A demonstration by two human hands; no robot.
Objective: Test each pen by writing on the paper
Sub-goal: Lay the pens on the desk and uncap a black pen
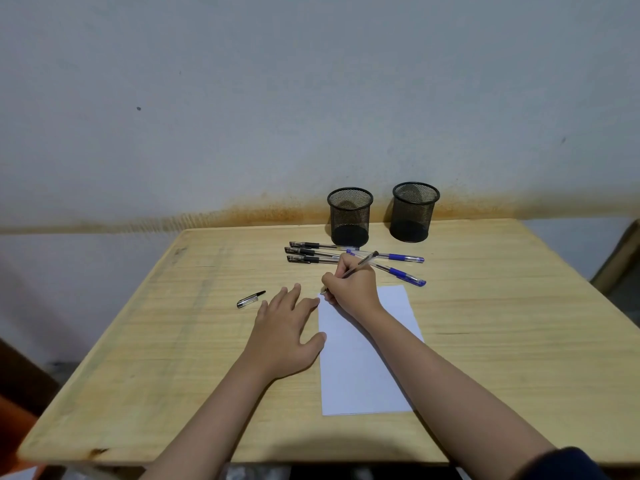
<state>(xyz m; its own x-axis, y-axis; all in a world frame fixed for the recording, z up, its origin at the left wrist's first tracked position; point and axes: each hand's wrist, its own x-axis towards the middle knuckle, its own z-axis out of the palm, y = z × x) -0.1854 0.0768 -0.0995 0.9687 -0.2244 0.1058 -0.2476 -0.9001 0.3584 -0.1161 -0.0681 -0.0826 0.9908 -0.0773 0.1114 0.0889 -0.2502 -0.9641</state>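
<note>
A white sheet of paper [360, 368] lies on the wooden table [173, 341]. My right hand [353, 289] grips an uncapped pen [363, 262] in a writing hold, its tip at the paper's top left corner. My left hand [287, 334] lies flat, fingers spread, its thumb and fingertips touching the paper's left edge. The pen's cap [250, 299] rests on the table left of my hands. Behind my right hand lie three black pens [308, 252] and two blue pens [403, 268].
Two black mesh pen cups [349, 216] [414, 211] stand at the table's back edge against the grey wall. A brown object [620, 261] sits past the table's right side. The table's near edge runs just below my forearms.
</note>
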